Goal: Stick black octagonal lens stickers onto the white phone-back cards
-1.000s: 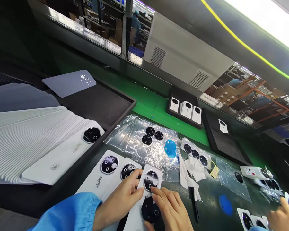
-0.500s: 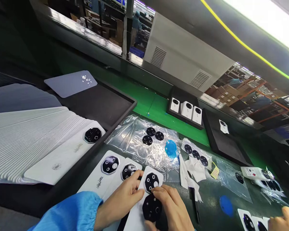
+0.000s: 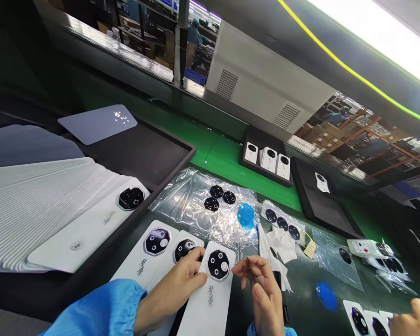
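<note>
My left hand (image 3: 177, 287) pinches the left edge of a white panel (image 3: 210, 298) between thumb and fingers. A black octagonal disc with round holes (image 3: 218, 265) sits at the panel's top, above small dark lettering. Just right of the panel is my right hand (image 3: 262, 289), raised, its fingers loosely curled and apart, with nothing seen between them. Two more white panels with black discs lie to the left, the outer one (image 3: 145, 261) in fuller view and the other (image 3: 185, 248) partly behind my left hand.
A fanned stack of white panels (image 3: 66, 205) fills the left tray. Behind my hands, clear film (image 3: 182, 200) bears three black discs and a blue round piece (image 3: 246, 214). White strips (image 3: 282, 245) lie to the right. Another person's hand (image 3: 411, 322) shows at lower right.
The loose black disc that my right hand held over the panel is no longer in view. My right hand has moved right, off the panel, and its fingers have opened. The panel's lettering now shows.
</note>
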The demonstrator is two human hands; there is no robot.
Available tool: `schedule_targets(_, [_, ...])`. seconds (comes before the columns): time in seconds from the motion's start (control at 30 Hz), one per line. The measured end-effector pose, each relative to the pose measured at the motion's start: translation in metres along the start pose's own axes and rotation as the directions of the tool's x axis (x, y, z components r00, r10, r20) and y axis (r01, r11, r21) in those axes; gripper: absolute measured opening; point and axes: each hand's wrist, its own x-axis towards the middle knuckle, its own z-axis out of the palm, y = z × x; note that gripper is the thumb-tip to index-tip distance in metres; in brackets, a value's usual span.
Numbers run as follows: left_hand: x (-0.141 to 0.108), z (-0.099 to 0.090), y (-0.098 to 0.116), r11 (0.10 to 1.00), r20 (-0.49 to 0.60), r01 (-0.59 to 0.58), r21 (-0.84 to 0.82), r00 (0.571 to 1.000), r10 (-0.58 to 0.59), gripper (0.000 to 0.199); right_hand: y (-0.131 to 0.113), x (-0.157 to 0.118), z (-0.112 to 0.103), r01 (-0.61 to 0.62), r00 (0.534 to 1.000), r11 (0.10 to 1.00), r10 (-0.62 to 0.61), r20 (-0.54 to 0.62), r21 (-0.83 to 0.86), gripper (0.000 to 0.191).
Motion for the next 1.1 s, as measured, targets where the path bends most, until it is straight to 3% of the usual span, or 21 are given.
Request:
schedule_targets(0.57, [0.002, 0.0, -0.001, 1.0, 0.018, 0.01, -0.008, 1.0, -0.01, 0.038, 0.003, -0.003, -0.014, -0.007, 0.997, 0.998, 0.003, -0.077, -0.056, 0.039])
schedule_targets(0.67, [0.001, 0.001, 0.001, 1.0, 0.013, 0.014, -0.003, 1.0, -0.014, 0.037, 0.0, -0.005, -0.01, 0.002, 0.997, 0.999, -0.006, -0.072, -0.053, 0.037])
schedule_targets(0.87, [0.0, 0.002, 0.003, 1.0, -0.004, 0.015, -0.011, 1.0, -0.015, 0.037, -0.008, -0.009, 0.006, -0.052, 0.972, 0.993, 0.026, -0.233, -0.104, 0.045])
schedule_targets(1.1, [0.0, 0.003, 0.002, 1.0, 0.012, -0.008, -0.011, 1.0, 0.008, 0.034, -0.01, -0.011, 0.011, -0.06, 0.968, 0.97, -0.001, -0.25, -0.238, 0.043])
